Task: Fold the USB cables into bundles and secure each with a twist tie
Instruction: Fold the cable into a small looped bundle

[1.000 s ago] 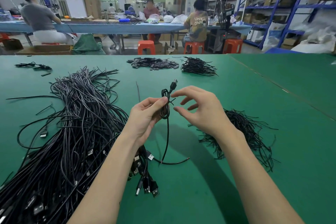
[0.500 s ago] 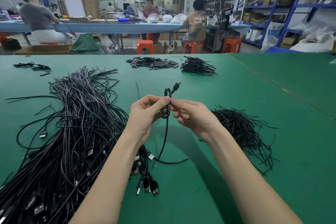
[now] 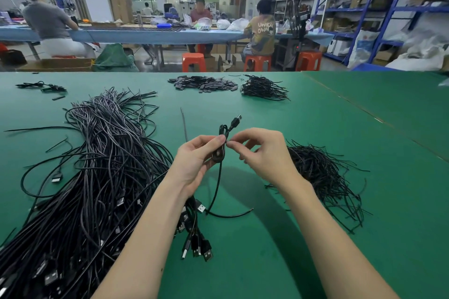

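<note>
Head view: I see my left hand (image 3: pixel 194 162) curled round a folded black USB cable (image 3: pixel 220 150) above the green table (image 3: pixel 364 153). My right hand (image 3: pixel 262 153) pinches something tiny beside the cable; what, I cannot tell. Twist ties (image 3: pixel 323 177) lie right.

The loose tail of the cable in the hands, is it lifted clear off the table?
No, below the left hand the cable hangs down and its tail lies on the green table.
</note>
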### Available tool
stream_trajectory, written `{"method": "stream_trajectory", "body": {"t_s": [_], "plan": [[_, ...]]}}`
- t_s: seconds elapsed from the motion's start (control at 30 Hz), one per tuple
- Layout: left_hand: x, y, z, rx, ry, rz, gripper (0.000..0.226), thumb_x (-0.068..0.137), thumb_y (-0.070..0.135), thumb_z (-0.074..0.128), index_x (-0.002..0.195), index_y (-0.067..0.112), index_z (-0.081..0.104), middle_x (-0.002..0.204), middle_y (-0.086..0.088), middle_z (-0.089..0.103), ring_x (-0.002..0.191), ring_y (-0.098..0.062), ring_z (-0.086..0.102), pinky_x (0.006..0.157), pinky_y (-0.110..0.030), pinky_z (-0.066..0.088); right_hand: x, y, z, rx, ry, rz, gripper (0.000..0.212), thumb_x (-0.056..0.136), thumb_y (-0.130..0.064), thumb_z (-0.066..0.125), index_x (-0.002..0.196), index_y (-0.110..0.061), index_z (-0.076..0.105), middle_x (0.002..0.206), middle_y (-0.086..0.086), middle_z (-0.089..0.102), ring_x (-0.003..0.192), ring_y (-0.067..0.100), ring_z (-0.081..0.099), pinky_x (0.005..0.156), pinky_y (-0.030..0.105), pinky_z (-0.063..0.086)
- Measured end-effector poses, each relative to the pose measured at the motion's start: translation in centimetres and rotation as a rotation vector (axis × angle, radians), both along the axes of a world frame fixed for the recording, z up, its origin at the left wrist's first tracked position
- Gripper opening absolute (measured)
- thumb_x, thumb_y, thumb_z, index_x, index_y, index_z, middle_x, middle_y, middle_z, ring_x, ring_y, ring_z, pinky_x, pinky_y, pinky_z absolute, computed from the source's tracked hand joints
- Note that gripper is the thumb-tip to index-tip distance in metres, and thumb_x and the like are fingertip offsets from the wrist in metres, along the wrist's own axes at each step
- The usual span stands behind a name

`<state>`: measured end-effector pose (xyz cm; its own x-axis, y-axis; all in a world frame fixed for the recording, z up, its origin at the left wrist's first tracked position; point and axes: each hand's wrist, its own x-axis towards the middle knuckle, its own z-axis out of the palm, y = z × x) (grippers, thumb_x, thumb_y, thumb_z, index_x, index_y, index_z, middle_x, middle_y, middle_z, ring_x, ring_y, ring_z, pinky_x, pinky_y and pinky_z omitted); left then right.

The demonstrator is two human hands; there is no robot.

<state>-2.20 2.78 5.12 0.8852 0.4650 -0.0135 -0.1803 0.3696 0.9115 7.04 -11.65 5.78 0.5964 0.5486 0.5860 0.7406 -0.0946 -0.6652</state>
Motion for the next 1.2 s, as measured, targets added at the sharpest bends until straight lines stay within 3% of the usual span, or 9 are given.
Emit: {"method": "stream_trajectory", "body": {"t_s": [0.13,0.2,0.4,0.53,0.7,0.87,0.9,1.07,1.2], "plan": [[0.3,-0.7,-0.2,0.095,-0.14,0.129,0.025,0.061,0.026,0.085,0.078,0.013,0.073,0.076,-0.004,0.072,0.067,-0.01,0.065,0.066,-0.018,0.053,-1.2,1.2,0.9,0.276,1.333,0.25,0.013,0.082,-0.013,0.08,0.074,-0.007,0.072,0.069,0.003,0.066,0.047,0.004,0.058,0.043,0.013,0.048],[0.4,-0.5,-0.1,0.107,-0.157,0.123,0.02,0.063,0.026,0.085,0.076,0.015,0.074,0.074,-0.002,0.071,0.066,-0.009,0.065,0.063,-0.018,0.053,-1.5,1.2,1.0,0.316,1.561,0.327,0.013,0.08,-0.014,0.079,0.073,-0.008,0.071,0.071,0.001,0.066,0.048,0.003,0.058,0.041,0.011,0.046],[0.1,0.6,-0.1,-0.053,-0.033,-0.011,0.026,0.069,0.022,0.081,0.087,0.008,0.068,0.07,0.0,0.069,0.058,-0.007,0.061,0.055,-0.017,0.051,-0.7,-0.1,1.4,-0.094,0.161,0.103,0.023,0.086,-0.016,0.078,0.102,-0.03,0.071,0.094,-0.014,0.073,0.065,0.006,0.067,0.062,0.021,0.053],[0.0,0.6,-0.3,-0.063,0.01,-0.067,0.021,0.071,0.022,0.08,0.084,0.009,0.07,0.067,0.001,0.067,0.055,-0.006,0.059,0.053,-0.016,0.051,-0.1,-0.6,1.2,-0.15,-0.15,0.009,0.015,0.084,-0.029,0.08,0.096,-0.036,0.076,0.086,-0.023,0.071,0.067,0.007,0.066,0.064,0.024,0.05],[0.1,0.5,-0.6,0.025,0.002,-0.05,0.014,0.068,0.026,0.082,0.073,0.018,0.072,0.072,0.001,0.067,0.063,-0.007,0.06,0.06,-0.019,0.052,-0.2,-0.3,0.6,-0.039,0.058,-0.018,0.002,0.084,-0.031,0.082,0.082,-0.03,0.081,0.073,-0.014,0.073,0.057,0.009,0.068,0.057,0.026,0.053],[0.4,-0.2,-0.8,0.242,-0.173,0.113,0.014,0.069,0.022,0.085,0.071,0.021,0.072,0.086,-0.001,0.076,0.081,-0.009,0.07,0.074,-0.018,0.053,-1.3,0.9,0.6,0.282,1.491,0.244,0.012,0.073,-0.017,0.083,0.079,-0.009,0.076,0.069,-0.001,0.069,0.052,0.005,0.065,0.045,0.013,0.05],[0.5,-0.3,-0.8,0.274,-0.189,0.137,0.013,0.072,0.017,0.085,0.071,0.02,0.072,0.089,-0.002,0.077,0.084,-0.009,0.072,0.076,-0.017,0.053,-1.4,1.0,0.5,0.324,1.623,0.277,0.013,0.072,-0.018,0.083,0.079,-0.01,0.076,0.069,-0.003,0.069,0.053,0.005,0.065,0.046,0.013,0.052],[0.9,-0.2,-1.9,0.154,-0.035,0.271,0.012,0.084,0.028,0.078,0.082,0.02,0.07,0.081,0.004,0.074,0.079,-0.008,0.066,0.075,-0.027,0.048,-1.6,1.5,-0.1,0.028,1.12,0.19,0.031,0.089,-0.031,0.075,0.117,-0.02,0.067,0.107,0.001,0.076,0.089,0.018,0.073,0.081,0.031,0.061],[1.4,-0.4,-2.5,0.082,0.014,0.268,0.013,0.089,0.029,0.073,0.086,0.017,0.067,0.071,0.013,0.07,0.068,0.0,0.063,0.074,-0.027,0.047,-2.6,2.7,-1.1,0.114,1.053,0.191,0.033,0.091,-0.015,0.075,0.118,-0.009,0.055,0.097,0.009,0.076,0.073,0.019,0.072,0.066,0.03,0.061]]}}
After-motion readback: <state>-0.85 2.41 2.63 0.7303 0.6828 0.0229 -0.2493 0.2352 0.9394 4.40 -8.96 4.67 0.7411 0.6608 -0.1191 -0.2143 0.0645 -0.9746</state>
